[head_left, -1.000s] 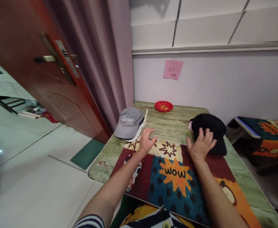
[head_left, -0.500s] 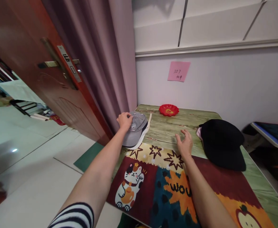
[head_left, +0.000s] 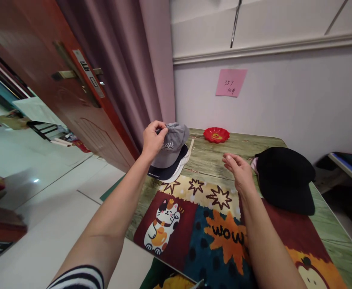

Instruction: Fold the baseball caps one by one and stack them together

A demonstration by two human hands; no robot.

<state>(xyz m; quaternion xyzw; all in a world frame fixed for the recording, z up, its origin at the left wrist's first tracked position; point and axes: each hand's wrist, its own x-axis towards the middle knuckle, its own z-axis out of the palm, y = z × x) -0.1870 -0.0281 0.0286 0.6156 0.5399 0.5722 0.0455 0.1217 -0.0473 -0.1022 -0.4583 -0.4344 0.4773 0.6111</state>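
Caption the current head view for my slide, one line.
Left hand pinching a gray cap above a navy one, right hand empty near a black cap.

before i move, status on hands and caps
Left hand pinching gray cap, lifted off navy cap; right hand empty, over table; black cap right.

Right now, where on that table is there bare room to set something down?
Bare tabletop: between red dish, placemat, gray cap and right hand; also back right, between red dish and black cap. The placemat's cat print is uncovered too. Crowded: left edge, where the left hand grips the gray cap over navy cap and white cap.
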